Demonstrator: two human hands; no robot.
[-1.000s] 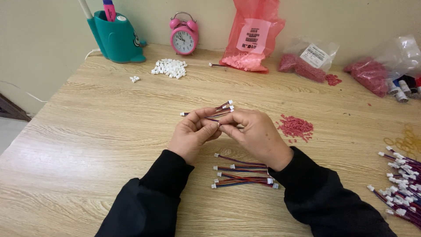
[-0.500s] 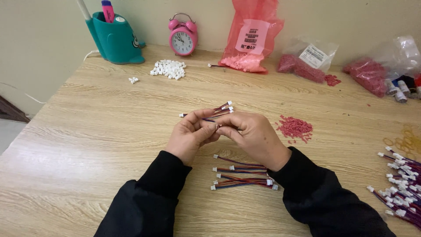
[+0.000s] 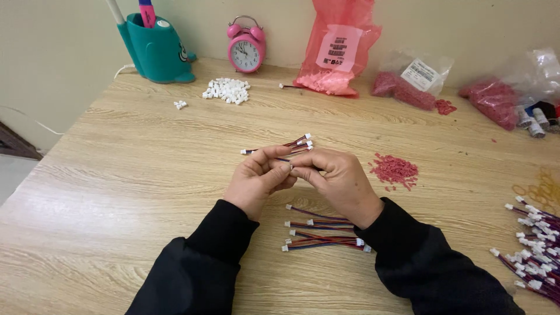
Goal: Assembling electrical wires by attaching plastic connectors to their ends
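Both hands meet over the middle of the pale, grained wooden table (image 3: 116, 175), and the left hand (image 3: 256, 181) has its thumb and forefinger pinched narrow on a small bundle of thin red, blue and black wires with white plastic end plugs (image 3: 291, 147). The right hand (image 3: 338, 181) pinches the same bundle from the other side, fingertips nearly touching the left's. The white plugs fan out just above the knuckles, one wire end poking left.

Just below the wrists lies a loose row of finished wire leads with white connectors (image 3: 324, 232), flat on the wood, between the two black fabric sleeves. To the right of the right hand sits a small heap of tiny red plastic pieces (image 3: 395, 171), grainy and matte. At the far right edge, a larger pile of wired connectors (image 3: 534, 256) spills out of view.

Along the back: a teal plastic pen holder (image 3: 156, 52), a glossy pink twin-bell alarm clock (image 3: 247, 51), a mound of small white plastic housings (image 3: 227, 90), a crinkled translucent red bag (image 3: 338, 49) and a clear bag of red parts (image 3: 408, 81).

Against the pictures from a moment ago, little differs: the hands hold the same spot, the grip looks the same, and the bundle sits at the same angle. The piles on the table have not shifted.
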